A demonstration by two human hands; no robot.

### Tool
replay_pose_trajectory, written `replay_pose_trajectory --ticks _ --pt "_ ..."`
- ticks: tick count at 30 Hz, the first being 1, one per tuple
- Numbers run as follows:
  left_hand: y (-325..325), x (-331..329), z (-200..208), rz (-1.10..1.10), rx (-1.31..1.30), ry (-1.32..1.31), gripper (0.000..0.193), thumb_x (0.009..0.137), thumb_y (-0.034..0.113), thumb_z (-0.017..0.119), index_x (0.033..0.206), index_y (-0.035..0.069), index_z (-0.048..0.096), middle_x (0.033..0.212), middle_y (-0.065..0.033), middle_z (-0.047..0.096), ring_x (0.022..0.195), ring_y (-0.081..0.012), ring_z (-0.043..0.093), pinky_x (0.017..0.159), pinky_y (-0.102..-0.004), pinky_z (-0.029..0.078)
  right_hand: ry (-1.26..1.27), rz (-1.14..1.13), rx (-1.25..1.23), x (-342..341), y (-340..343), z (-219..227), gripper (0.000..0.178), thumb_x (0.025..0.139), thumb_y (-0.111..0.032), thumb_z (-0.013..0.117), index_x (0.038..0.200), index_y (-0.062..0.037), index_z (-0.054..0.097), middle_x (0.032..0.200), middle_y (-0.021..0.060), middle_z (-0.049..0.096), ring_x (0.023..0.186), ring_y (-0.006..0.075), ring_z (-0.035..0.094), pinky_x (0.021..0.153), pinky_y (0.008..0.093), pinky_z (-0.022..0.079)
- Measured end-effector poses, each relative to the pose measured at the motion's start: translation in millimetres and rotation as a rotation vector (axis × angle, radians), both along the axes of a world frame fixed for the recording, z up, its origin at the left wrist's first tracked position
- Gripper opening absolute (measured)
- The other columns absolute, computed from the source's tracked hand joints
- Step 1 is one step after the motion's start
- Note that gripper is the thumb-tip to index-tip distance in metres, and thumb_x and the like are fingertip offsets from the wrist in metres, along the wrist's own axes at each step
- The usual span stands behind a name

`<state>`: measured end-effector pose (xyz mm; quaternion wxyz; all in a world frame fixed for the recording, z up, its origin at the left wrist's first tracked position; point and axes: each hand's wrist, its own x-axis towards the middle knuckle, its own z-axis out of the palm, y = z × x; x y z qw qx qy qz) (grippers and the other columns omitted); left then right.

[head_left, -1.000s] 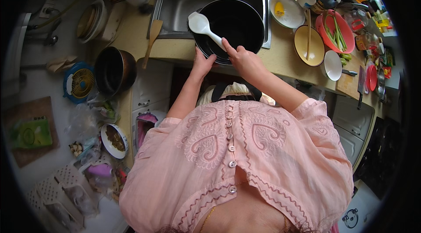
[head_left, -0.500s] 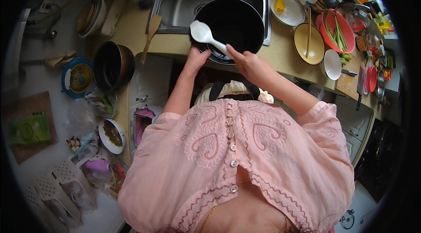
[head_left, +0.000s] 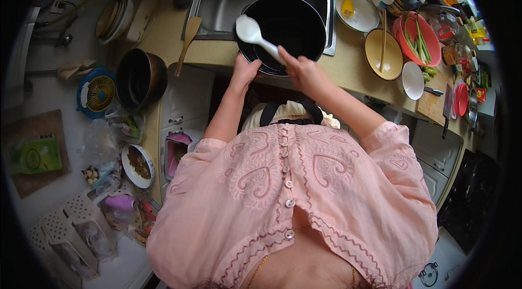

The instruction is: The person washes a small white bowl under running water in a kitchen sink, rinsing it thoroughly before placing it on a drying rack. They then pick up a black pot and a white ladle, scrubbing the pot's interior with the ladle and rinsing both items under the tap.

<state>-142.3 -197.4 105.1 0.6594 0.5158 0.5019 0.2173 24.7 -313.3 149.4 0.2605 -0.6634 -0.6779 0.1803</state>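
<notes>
A large, deep black pot [head_left: 298, 20] overlaps the front of the steel sink and the counter edge. My left hand [head_left: 246, 71] is closed on its near left rim. With fingers wrapped round the handle, my right hand [head_left: 305, 76] holds a white ladle [head_left: 249, 30] at the pot's near side. The ladle's bowl points up and left over the pot's left rim. The inside of the pot is dark, so I cannot make out any contents.
Behind the pot lies the steel sink [head_left: 225, 1], with a wooden spatula [head_left: 188, 39] on its left. To the right stand a yellow bowl [head_left: 375, 60], a red basin [head_left: 402, 30] with green stalks and a white bowl [head_left: 411, 81]. A dark pot [head_left: 157, 79] sits left.
The black pot has shifted slightly up and left. My right hand and the ladle have moved very little, and both hands keep their grips.
</notes>
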Motion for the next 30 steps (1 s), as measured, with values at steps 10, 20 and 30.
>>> replay_pose_trajectory --ticks 10,20,30 --pt "-35.8 14.6 -9.3 0.168 0.017 -0.063 0.068 0.071 -0.003 0.060 0.128 0.011 0.025 0.111 -0.0109 0.049 0.093 -0.0230 0.058 0.058 -0.0334 0.057 0.114 0.112 -0.059 -9.2 -14.4 11.4 0.058 0.079 -0.007 0.056 0.134 -0.0106 0.038 0.071 0.0198 0.057 0.061 0.0362 0.059 0.057 0.0437 0.048" --pt "-11.4 -5.4 3.4 0.112 0.201 -0.001 0.053 0.074 0.000 0.056 0.124 0.006 0.040 0.106 -0.0076 0.057 0.093 -0.0177 0.057 0.067 -0.0309 0.052 -0.425 -0.311 -0.165 43.3 8.8 8.9 0.058 0.086 -0.016 0.051 0.138 -0.0271 0.029 0.074 0.0152 0.054 0.058 0.0337 0.058 0.052 0.0437 0.048" --pt "-40.3 2.5 -10.5 0.081 -0.086 -0.151 0.068 0.078 -0.003 0.061 0.130 0.016 0.021 0.114 -0.0101 0.046 0.096 -0.0255 0.057 0.069 -0.0394 0.058 0.151 -0.012 -0.044 -16.8 12.8 10.7 0.063 0.076 0.003 0.056 0.134 -0.0048 0.035 0.071 0.0211 0.057 0.062 0.0336 0.059 0.058 0.0377 0.047"
